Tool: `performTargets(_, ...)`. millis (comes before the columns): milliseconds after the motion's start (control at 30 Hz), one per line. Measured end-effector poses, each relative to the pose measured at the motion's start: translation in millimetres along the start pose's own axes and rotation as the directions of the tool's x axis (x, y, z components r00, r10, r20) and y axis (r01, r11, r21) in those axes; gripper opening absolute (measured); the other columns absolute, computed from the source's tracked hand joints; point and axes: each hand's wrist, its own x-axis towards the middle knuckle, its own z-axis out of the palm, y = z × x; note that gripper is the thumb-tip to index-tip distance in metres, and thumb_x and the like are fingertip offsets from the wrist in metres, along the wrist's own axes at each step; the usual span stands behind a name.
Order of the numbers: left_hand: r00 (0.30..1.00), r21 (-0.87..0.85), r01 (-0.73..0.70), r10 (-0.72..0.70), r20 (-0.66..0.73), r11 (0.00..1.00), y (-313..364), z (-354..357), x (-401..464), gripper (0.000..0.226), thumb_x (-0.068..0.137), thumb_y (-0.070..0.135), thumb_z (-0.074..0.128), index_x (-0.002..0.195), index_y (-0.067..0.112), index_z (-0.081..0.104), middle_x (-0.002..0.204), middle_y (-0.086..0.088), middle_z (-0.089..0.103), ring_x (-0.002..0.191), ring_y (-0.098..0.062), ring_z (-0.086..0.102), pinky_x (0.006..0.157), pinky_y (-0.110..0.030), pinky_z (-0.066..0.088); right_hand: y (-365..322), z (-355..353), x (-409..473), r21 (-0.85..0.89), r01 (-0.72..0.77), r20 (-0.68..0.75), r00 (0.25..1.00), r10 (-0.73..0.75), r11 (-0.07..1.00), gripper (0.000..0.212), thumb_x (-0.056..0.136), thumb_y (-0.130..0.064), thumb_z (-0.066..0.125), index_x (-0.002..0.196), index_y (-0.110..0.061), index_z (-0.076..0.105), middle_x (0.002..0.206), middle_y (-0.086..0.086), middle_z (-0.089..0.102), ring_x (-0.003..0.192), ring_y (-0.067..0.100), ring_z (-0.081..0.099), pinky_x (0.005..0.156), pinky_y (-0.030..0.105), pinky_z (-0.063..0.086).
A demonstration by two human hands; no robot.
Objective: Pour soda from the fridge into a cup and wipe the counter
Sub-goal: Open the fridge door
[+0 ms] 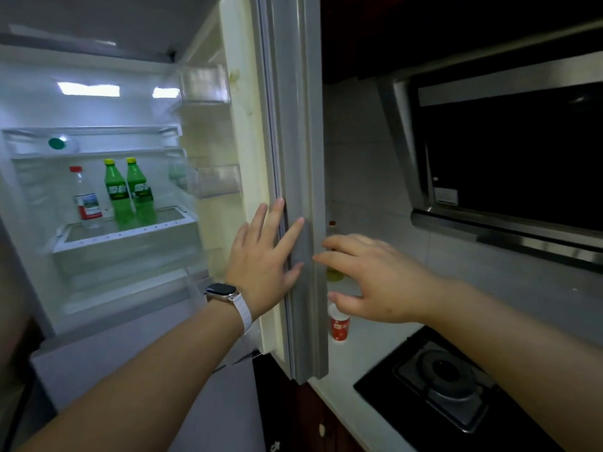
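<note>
The fridge stands open, and its door (295, 151) is swung out to the right. Two green soda bottles (129, 190) with yellow caps stand on a lit middle shelf, beside a clear bottle (85, 197) with a red cap. My left hand (264, 256) lies flat with spread fingers on the door's inner edge. My right hand (375, 275) hovers open just to the right of the door's outer edge and holds nothing. A red and white cup (340, 326) stands on the white counter (352, 363), below my right hand.
A black gas hob (447, 383) is set into the counter at the right. A steel range hood (509, 158) hangs above it. A bottle of yellow liquid (332, 272) stands against the tiled wall, partly hidden by my right hand. The door bins (217, 181) look empty.
</note>
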Motion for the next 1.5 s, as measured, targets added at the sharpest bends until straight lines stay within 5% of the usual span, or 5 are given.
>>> performTargets(300,0.993,-0.026,0.083,-0.081,0.083,0.996,55,32,46,0.081,0.072,0.04,0.08,0.142,0.02,0.046,0.156,-0.019,0.028,0.137,-0.041,0.036,0.098,-0.055,0.045,80,0,-20,0.014,0.011,-0.017,1.0,-0.011,1.0,0.062,0.086,-0.059,0.039,0.143,-0.035,0.034,0.149,-0.006,0.033,0.136,0.016,0.029,0.107,0.039,0.033)
performTargets(900,0.974,0.017,-0.014,0.01,0.225,1.0,85,72,100,0.082,0.073,0.04,0.077,0.144,0.018,0.041,0.161,-0.017,0.015,0.139,-0.04,0.034,0.098,-0.047,0.048,142,8,-30,0.002,-0.011,-0.029,1.0,0.011,1.0,0.063,0.085,-0.061,0.035,0.142,-0.033,0.035,0.146,-0.007,0.034,0.133,0.015,0.032,0.104,0.039,0.034)
performTargets(1067,0.978,-0.052,-0.028,0.038,0.207,0.998,80,75,110,0.072,0.072,0.033,0.076,0.137,0.014,0.05,0.158,-0.022,0.021,0.103,-0.037,0.061,0.078,-0.038,0.052,147,9,-24,-0.006,-0.012,-0.029,1.0,0.012,1.0,0.061,0.088,-0.058,0.041,0.144,-0.034,0.031,0.149,-0.007,0.03,0.136,0.014,0.027,0.106,0.037,0.029)
performTargets(1200,0.96,0.082,-0.082,0.057,0.272,0.993,70,87,113,0.082,0.079,0.041,0.067,0.15,0.025,0.029,0.163,-0.012,0.003,0.146,-0.034,0.019,0.112,-0.05,0.028,149,12,-18,0.001,-0.01,-0.021,1.0,0.01,1.0,0.062,0.087,-0.059,0.039,0.144,-0.036,0.029,0.15,-0.008,0.029,0.136,0.013,0.026,0.106,0.035,0.027)
performTargets(1500,0.937,0.132,-0.102,0.051,0.347,0.986,74,110,125,0.093,0.082,0.047,0.062,0.153,0.03,0.005,0.162,-0.006,-0.016,0.149,-0.031,-0.003,0.115,-0.051,0.02,161,22,-8,0.001,-0.013,-0.019,1.0,0.013,1.0,0.063,0.085,-0.062,0.037,0.143,-0.037,0.031,0.148,-0.008,0.031,0.134,0.013,0.028,0.104,0.034,0.029)
